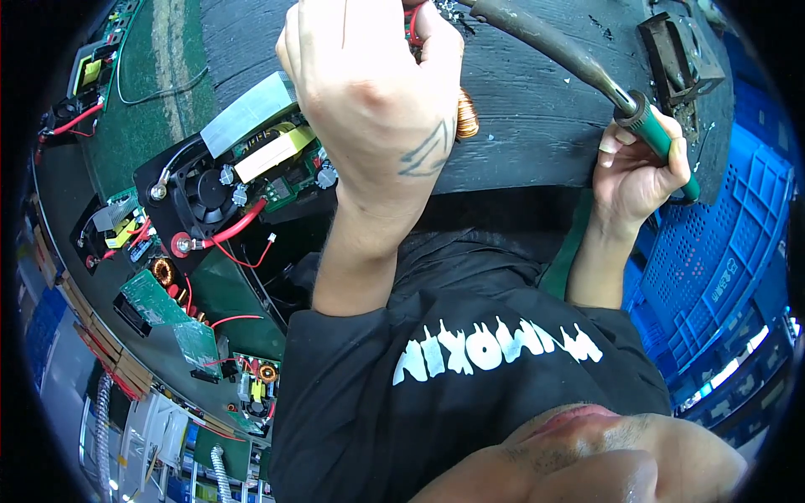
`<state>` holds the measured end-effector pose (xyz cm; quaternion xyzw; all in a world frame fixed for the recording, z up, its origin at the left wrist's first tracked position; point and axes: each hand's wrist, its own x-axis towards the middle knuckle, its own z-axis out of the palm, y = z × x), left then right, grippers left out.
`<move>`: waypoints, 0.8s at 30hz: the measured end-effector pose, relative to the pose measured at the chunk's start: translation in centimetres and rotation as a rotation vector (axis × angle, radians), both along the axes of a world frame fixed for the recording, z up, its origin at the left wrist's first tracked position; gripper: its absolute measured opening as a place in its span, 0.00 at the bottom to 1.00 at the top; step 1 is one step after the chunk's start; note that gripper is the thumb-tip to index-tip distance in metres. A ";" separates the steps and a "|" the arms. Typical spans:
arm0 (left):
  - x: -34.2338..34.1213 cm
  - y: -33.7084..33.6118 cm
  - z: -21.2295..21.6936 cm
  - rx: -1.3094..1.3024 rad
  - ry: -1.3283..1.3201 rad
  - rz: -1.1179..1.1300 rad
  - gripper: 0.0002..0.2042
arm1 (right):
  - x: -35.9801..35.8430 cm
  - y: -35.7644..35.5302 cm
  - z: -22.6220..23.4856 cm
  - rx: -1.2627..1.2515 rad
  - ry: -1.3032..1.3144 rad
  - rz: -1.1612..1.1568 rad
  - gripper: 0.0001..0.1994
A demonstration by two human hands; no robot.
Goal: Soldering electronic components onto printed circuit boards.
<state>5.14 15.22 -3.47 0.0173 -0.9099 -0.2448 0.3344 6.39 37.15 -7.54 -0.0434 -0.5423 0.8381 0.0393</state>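
My right hand (pixel 639 168) is wrapped round the green handle of a soldering iron (pixel 579 63). The iron's long metal shaft slants up and left, and its tip lies by my left hand, partly beyond the top edge. My left hand (pixel 377 92) is closed over the bench, back of the hand toward me, its fingertips cut off or hidden. A red wire (pixel 414 25) shows between its thumb and fingers. Beside its wrist sits a circuit board assembly (pixel 277 159) with a black fan (pixel 205 195), a silver heat sink and a yellow transformer. A copper coil (pixel 467 115) peeks out behind the hand.
A metal iron stand (pixel 681 54) is at the bench's right end. Blue plastic crates (pixel 713 260) stand at right. More circuit boards (pixel 172 314) with red wires lie on the green surface at left. A thick red cable (pixel 243 220) hangs near the bench edge.
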 end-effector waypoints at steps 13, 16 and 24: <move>-0.4 -0.4 -1.3 0.126 0.127 -0.047 0.09 | 0.0 0.0 0.4 -0.053 -0.028 -0.038 0.22; 0.0 0.0 0.0 -0.024 0.001 -0.004 0.10 | 0.0 0.1 0.3 -0.052 -0.025 -0.039 0.21; 0.3 -0.2 0.2 -0.047 -0.008 0.015 0.10 | 0.0 -0.3 0.3 -0.019 -0.026 -0.029 0.21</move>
